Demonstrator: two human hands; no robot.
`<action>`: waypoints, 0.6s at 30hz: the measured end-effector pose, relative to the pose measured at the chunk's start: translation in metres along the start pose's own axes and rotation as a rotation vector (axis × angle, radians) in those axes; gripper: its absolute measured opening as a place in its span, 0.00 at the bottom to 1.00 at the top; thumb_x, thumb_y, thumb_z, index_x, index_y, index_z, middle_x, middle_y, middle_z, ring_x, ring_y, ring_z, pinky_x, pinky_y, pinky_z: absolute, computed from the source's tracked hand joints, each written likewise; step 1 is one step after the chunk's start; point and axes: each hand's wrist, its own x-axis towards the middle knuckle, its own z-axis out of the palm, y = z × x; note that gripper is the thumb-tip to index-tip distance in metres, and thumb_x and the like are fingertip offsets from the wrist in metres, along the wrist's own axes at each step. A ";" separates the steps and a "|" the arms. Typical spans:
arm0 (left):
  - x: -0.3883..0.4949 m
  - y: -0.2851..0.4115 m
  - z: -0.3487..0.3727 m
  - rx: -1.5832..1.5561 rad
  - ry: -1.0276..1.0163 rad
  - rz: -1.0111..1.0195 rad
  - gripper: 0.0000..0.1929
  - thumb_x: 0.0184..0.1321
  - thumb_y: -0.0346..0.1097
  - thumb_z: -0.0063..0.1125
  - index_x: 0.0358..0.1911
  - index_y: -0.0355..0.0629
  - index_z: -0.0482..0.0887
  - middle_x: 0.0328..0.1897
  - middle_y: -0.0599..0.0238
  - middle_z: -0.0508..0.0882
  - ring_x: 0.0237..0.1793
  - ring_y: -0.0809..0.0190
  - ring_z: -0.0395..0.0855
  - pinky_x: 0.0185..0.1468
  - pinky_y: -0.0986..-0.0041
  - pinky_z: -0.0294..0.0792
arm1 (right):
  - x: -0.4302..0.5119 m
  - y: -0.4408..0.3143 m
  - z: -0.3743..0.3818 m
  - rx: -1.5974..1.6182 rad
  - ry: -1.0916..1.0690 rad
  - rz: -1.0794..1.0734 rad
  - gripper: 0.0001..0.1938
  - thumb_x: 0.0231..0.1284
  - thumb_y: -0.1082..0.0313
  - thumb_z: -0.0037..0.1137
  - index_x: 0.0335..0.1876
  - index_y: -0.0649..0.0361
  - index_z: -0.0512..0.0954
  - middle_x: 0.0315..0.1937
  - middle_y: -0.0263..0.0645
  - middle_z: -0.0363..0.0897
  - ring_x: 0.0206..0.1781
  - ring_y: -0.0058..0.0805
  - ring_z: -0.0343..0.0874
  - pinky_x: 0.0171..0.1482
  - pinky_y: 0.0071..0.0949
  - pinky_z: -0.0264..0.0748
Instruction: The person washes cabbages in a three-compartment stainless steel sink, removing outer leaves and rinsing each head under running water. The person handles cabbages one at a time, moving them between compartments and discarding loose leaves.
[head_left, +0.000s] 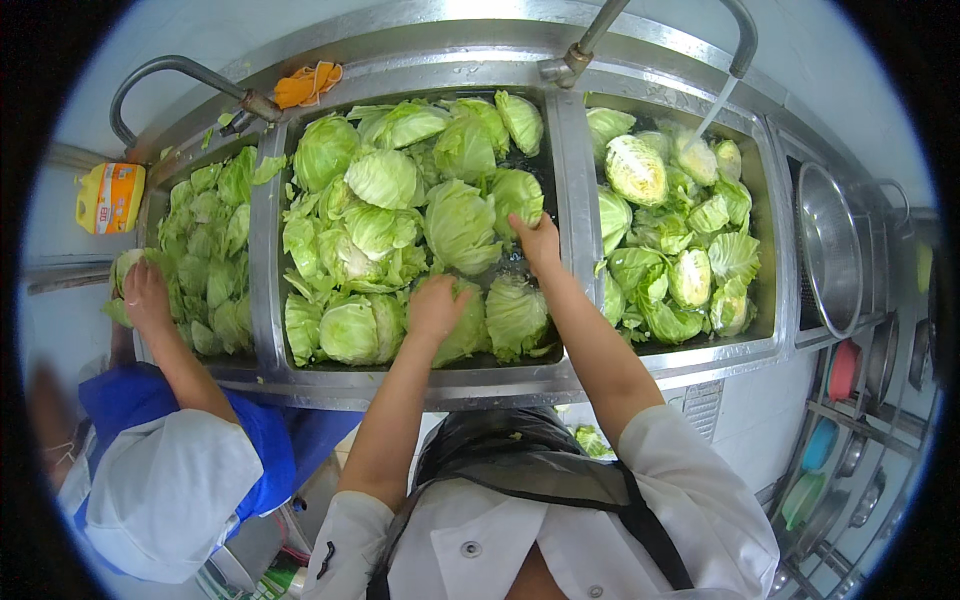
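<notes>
Whole and cut green cabbages (461, 225) crowd the water of the middle steel sink basin (561, 150). My left hand (436, 309) rests on a cabbage (465, 330) near the basin's front edge, its thumb spread towards the right. By the basin's right wall, my right hand (536, 238) touches the lower side of another cabbage (517, 196), with some fingers hidden in the water or behind it. Halved cabbages (636, 169) and loose leaves fill the right basin, where water runs from a tap (742, 56). Whether either hand grips its cabbage is unclear.
At the left basin, which holds cabbage pieces (206, 247), a co-worker's hand (146, 289) holds a cabbage piece. Orange gloves (307, 84) lie on the back ledge beside a second tap (180, 67). A steel colander (829, 247) and a rack with bowls (821, 442) stand at the right.
</notes>
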 end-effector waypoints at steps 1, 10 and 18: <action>0.001 0.009 -0.004 -0.077 -0.021 0.015 0.27 0.51 0.52 0.53 0.48 0.38 0.72 0.55 0.51 0.69 0.48 0.52 0.72 0.47 0.64 0.66 | -0.009 -0.002 0.000 -0.077 0.019 -0.056 0.30 0.46 0.58 0.61 0.53 0.65 0.66 0.34 0.43 0.75 0.36 0.29 0.73 0.37 0.26 0.69; 0.034 0.039 -0.006 -1.483 -0.046 -0.456 0.41 0.49 0.53 0.58 0.59 0.42 0.47 0.56 0.49 0.63 0.48 0.50 0.70 0.41 0.61 0.69 | -0.076 0.012 -0.004 -0.541 -0.088 -0.809 0.22 0.43 0.75 0.54 0.50 0.58 0.69 0.52 0.44 0.67 0.57 0.50 0.61 0.57 0.38 0.61; 0.038 0.019 0.033 -1.163 0.224 -0.488 0.37 0.46 0.37 0.63 0.55 0.45 0.49 0.55 0.53 0.60 0.52 0.53 0.63 0.48 0.52 0.62 | -0.074 0.038 -0.006 -0.306 -0.048 -0.519 0.23 0.48 0.69 0.55 0.52 0.63 0.66 0.52 0.49 0.66 0.56 0.46 0.64 0.55 0.34 0.63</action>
